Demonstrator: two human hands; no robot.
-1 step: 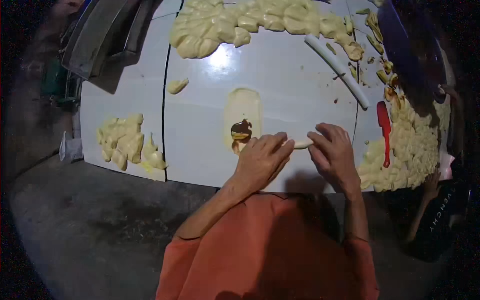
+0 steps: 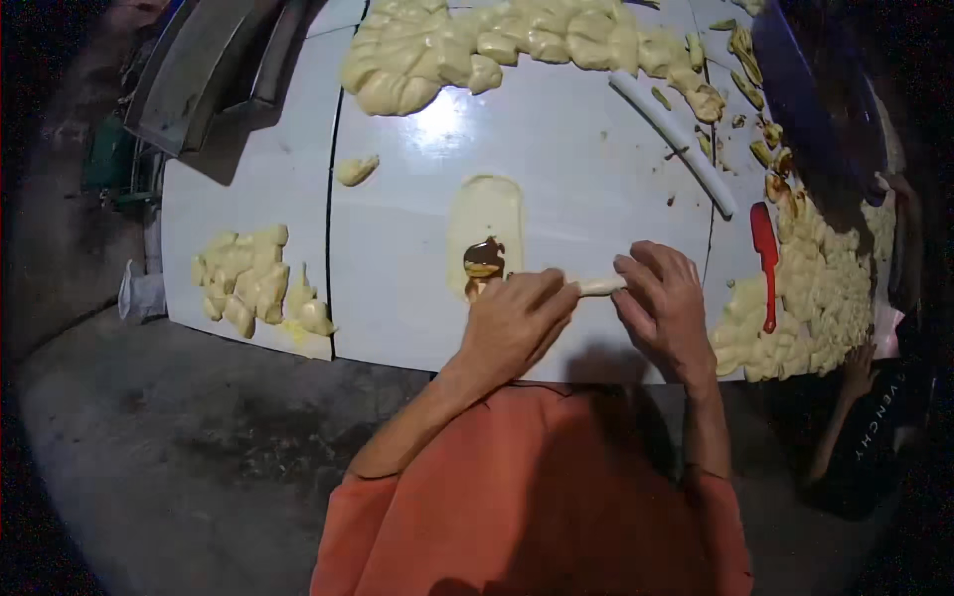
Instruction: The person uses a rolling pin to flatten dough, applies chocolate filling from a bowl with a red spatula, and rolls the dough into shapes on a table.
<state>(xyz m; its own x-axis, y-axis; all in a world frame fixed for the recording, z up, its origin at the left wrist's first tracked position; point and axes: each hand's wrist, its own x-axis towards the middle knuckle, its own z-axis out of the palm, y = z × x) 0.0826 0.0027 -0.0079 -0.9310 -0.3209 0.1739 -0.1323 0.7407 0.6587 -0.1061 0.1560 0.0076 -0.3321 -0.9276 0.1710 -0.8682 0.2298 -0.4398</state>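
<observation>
A short, pale dough roll [image 2: 599, 286] lies crosswise near the table's front edge, its middle bare between my two hands. My left hand [image 2: 522, 310], palm down, has its fingers bent over the roll's left end. At the right end, my right hand [image 2: 664, 298] pinches it between thumb and fingers. Just beyond my left hand is a flattened oblong sheet of dough [image 2: 485, 211]. Its near part carries a dark brown, glossy filling [image 2: 484, 252] with a yellowish piece in it; my left hand hides the sheet's near right corner.
Dough pieces cover the back [image 2: 417, 60], the left [image 2: 243, 278] and the right [image 2: 805, 308] of the white table [image 2: 397, 228]. A white rod [image 2: 671, 144] and a red spatula [image 2: 764, 263] lie to the right. Metal trays [image 2: 199, 74] stand back left. Another person's hand [image 2: 860, 372] shows far right.
The space between my fingertips is slightly wider, baring a little more of the dough roll. Otherwise the scene has only shifted slightly in the view.
</observation>
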